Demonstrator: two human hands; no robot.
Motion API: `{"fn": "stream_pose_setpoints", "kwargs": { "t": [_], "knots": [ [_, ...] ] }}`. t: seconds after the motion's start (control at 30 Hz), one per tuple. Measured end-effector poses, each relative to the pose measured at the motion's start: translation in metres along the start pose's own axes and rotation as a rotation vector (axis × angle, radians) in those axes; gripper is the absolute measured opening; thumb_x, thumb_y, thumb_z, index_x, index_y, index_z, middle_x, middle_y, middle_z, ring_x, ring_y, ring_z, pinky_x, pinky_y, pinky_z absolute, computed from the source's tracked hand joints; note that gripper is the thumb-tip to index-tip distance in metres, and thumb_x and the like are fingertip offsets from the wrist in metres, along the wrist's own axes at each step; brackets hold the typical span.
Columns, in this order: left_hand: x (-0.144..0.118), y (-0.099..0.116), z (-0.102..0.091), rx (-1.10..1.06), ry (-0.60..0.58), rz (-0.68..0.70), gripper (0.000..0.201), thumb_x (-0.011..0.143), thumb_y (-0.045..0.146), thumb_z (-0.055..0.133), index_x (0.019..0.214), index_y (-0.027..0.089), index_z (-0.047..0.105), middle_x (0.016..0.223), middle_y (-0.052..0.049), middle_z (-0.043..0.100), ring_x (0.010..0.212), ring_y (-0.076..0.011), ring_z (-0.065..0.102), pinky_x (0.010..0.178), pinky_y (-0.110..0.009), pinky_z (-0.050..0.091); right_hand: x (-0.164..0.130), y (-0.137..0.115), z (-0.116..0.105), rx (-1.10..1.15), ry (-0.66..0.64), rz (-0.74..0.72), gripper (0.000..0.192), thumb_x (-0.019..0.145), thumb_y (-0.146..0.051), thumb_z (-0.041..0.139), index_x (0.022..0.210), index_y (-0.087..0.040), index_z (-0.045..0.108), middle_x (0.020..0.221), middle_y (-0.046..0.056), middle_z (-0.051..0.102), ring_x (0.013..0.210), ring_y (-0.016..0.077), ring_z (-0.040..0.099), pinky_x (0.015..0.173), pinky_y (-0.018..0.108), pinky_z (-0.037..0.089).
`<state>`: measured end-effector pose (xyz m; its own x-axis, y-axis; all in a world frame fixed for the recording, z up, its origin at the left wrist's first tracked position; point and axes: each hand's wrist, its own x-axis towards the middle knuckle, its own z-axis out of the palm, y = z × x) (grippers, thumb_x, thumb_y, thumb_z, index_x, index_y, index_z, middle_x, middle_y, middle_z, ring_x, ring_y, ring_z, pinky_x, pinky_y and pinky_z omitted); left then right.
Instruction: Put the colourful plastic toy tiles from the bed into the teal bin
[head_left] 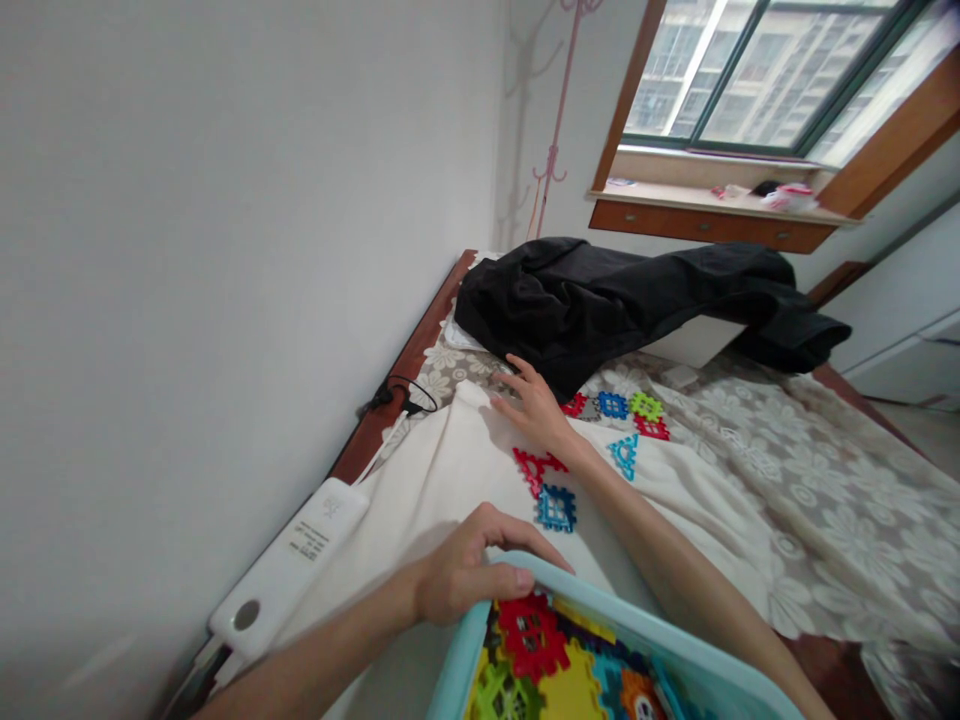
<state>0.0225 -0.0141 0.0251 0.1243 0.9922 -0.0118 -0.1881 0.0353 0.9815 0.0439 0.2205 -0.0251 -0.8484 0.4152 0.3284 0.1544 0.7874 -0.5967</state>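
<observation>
Plain white walls meet at the far corner of a small bedroom, with a window (757, 70) high on the far right above a wooden sill (712, 215) holding a few small items too blurred to name. A bed (825, 470) fills the middle of the view, spread with a floral lace cover, and a cream cloth (450, 480) lies over its near left part, giving a smooth surface for toy pieces. A black garment (622, 300) lies heaped across the far end of the bed. The person's right hand (536, 405) reaches far forward, palm down, fingers spread apart and resting flat on the cream cloth just beside the garment's edge; it grips nothing. Around that wrist lie flat plastic puzzle tiles: a red triangle tile (536, 468) and a blue square tile (556, 508) on its near side, a teal triangle tile (624, 455) to its right, and a cluster of far tiles (622, 410) in red, blue and green beyond. The left hand (472, 570) sits near, fingers curled together over the rim of a pale teal bin (525, 580), clamped on it as if to steady it. More colourful tiles fill the bin. A white power bank (289, 565) rests at the near left edge of the bed, and a black cable (401, 395) loops by the wooden bed frame.
</observation>
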Motion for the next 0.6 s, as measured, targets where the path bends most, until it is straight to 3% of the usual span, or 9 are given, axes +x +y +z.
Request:
{"fn": "stream_pose_setpoints", "kwargs": {
  "t": [0.1,0.17,0.23,0.3,0.43,0.53,0.6],
  "knots": [
    [0.000,0.000,0.000,0.013,0.007,-0.001,0.048,0.082,0.046,0.072,0.111,0.010,0.083,0.089,-0.011,0.079,0.076,-0.0197,0.066,0.074,-0.025,0.048,0.000,-0.010,-0.026,0.239,0.111,-0.018,0.030,0.093,-0.034,0.070,0.121,-0.023,0.072,0.156,0.016,0.048,0.138,0.0321,0.056,0.104,0.044,0.053],
    [0.000,0.000,0.000,0.003,0.009,-0.006,0.048,0.082,0.047,0.072,0.111,0.011,0.083,0.090,-0.012,0.080,0.077,-0.0207,0.066,0.074,-0.026,0.048,-0.011,-0.021,-0.048,0.310,0.116,-0.070,0.026,0.095,-0.036,0.069,0.118,-0.025,0.072,0.154,0.014,0.049,0.136,0.0306,0.057,0.097,0.042,0.056],
    [-0.001,-0.001,0.000,-0.013,-0.004,-0.014,0.049,0.082,0.048,0.072,0.113,0.011,0.083,0.095,-0.013,0.080,0.082,-0.0233,0.068,0.076,-0.028,0.049,-0.033,-0.032,-0.065,0.273,0.062,-0.149,0.025,0.098,-0.038,0.067,0.119,-0.026,0.070,0.155,0.013,0.049,0.136,0.0303,0.055,0.102,0.044,0.053],
    [-0.001,-0.002,0.000,-0.002,-0.012,-0.021,0.051,0.082,0.048,0.071,0.114,0.011,0.083,0.098,-0.014,0.081,0.085,-0.0255,0.069,0.076,-0.029,0.050,-0.062,-0.037,-0.073,0.161,-0.072,-0.224,0.025,0.101,-0.038,0.064,0.123,-0.026,0.068,0.151,0.013,0.054,0.133,0.0298,0.056,0.110,0.048,0.048],
    [-0.002,-0.005,0.000,0.048,0.023,-0.012,0.051,0.082,0.049,0.072,0.113,0.011,0.083,0.096,-0.013,0.081,0.083,-0.0239,0.068,0.074,-0.028,0.048,-0.115,-0.027,-0.058,-0.087,-0.309,-0.361,0.043,0.101,-0.039,0.064,0.142,-0.027,0.059,0.137,0.012,0.067,0.128,0.0316,0.057,0.114,0.055,0.041],
    [-0.002,-0.006,0.000,0.032,0.038,-0.015,0.051,0.081,0.049,0.072,0.112,0.011,0.083,0.096,-0.013,0.080,0.083,-0.0233,0.067,0.073,-0.027,0.047,-0.133,-0.015,-0.042,-0.218,-0.290,-0.355,0.064,0.095,-0.053,0.069,0.152,-0.030,0.051,0.154,0.012,0.056,0.144,0.0398,0.043,0.120,0.064,0.031],
    [-0.002,-0.007,0.000,0.029,0.033,-0.021,0.052,0.081,0.051,0.072,0.112,0.011,0.083,0.095,-0.013,0.080,0.081,-0.0229,0.066,0.072,-0.027,0.047,-0.136,-0.011,-0.037,-0.261,-0.267,-0.320,0.069,0.092,-0.061,0.070,0.151,-0.030,0.052,0.161,0.011,0.050,0.150,0.0429,0.035,0.121,0.067,0.026]
  ]
}}
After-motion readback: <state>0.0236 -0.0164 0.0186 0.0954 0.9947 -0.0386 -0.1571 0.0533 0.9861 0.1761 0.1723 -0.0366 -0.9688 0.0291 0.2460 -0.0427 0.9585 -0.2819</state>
